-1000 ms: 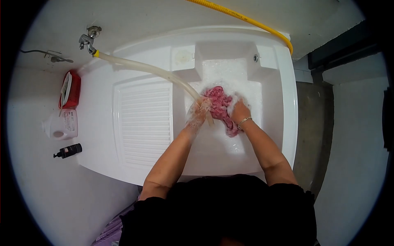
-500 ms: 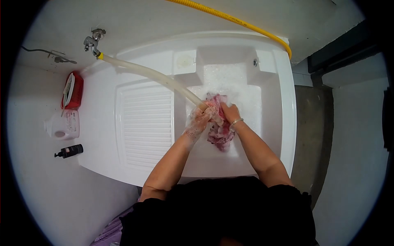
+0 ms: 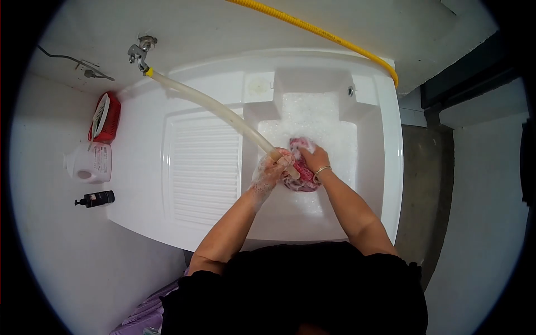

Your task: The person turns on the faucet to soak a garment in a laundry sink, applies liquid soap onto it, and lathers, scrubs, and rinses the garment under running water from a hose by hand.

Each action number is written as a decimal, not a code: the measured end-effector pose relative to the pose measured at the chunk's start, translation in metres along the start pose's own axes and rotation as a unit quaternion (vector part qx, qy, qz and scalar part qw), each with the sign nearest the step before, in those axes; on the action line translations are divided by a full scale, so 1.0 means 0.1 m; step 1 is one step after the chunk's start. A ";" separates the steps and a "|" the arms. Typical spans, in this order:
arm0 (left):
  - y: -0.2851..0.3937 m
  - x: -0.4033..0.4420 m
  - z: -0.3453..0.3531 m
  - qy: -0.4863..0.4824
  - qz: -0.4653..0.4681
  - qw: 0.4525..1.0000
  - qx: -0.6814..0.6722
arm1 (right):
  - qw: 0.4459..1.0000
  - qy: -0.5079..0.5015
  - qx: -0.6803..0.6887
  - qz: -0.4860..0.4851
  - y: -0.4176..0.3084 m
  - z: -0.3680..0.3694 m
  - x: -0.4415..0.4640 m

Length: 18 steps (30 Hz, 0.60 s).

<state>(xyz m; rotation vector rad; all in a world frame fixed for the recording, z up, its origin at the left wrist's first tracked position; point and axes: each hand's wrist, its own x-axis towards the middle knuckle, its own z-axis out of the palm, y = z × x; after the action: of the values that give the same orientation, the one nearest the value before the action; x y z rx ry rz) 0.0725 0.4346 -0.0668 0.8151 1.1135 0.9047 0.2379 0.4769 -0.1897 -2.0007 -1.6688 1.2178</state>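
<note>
Left hand [image 3: 271, 172]: curling tightly around the clear hose [image 3: 223, 113] near the outlet, probably steadying the loose end over the pink cloth [image 3: 307, 177]; hiding any pinching of fabric as well, so cannot tell.
Right hand [image 3: 317, 159]: gripping the cloth, fingers bending into wet folds, likely pinning fabric beside the outlet.
Pink cloth: lying bunched between the 2 hands, in the sink basin [image 3: 392, 145] among suds [image 3: 304, 111].
Hose: running from the wall tap [image 3: 138, 54], crossing the ribbed washboard's [image 3: 204, 167] corner.
Jug [image 3: 100, 159], pump bottle [image 3: 99, 199], red basket [image 3: 113, 120]: standing along the left edge of the surface [image 3: 134, 184], presumably avoiding splashes.
</note>
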 end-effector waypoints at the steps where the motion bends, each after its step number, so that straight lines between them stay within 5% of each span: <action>1: 0.00 -0.03 0.01 0.009 0.005 1.000 -0.010 | 1.000 -0.030 -0.003 0.008 -0.04 -0.13 -0.06; 4: -0.04 -0.02 -0.01 0.015 -0.022 1.000 -0.012 | 0.994 0.007 -0.112 -0.018 -0.08 -0.29 -0.40; 6: -0.13 0.02 -0.04 0.009 -0.020 1.000 -0.004 | 0.923 0.026 -0.190 -0.334 0.14 -0.22 -0.54; 9: -0.29 0.11 -0.04 0.003 -0.037 0.999 -0.004 | 0.871 0.021 -0.295 -0.392 0.31 0.09 -0.76; 10: -0.31 0.17 -0.05 0.003 -0.049 0.999 -0.013 | 0.869 0.022 -0.295 -0.397 0.25 0.03 -0.64; 12: -0.33 0.24 -0.08 0.031 -0.061 0.997 0.017 | 0.923 -0.252 -0.093 -0.275 0.10 -0.12 -0.38; 13: -0.35 0.28 -0.08 0.054 -0.073 0.995 0.042 | 0.963 -0.200 0.061 -0.171 0.19 -0.10 -0.30; 18: -0.64 0.46 0.01 0.049 -0.023 0.999 0.008 | 0.953 -0.208 0.011 -0.218 -0.49 -0.37 -0.29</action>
<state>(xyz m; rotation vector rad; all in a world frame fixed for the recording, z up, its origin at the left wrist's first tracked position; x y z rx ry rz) 0.0939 0.4496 -0.1407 0.7622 1.2212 0.9053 0.2316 0.4768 -0.1224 -1.3055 -2.1255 1.5356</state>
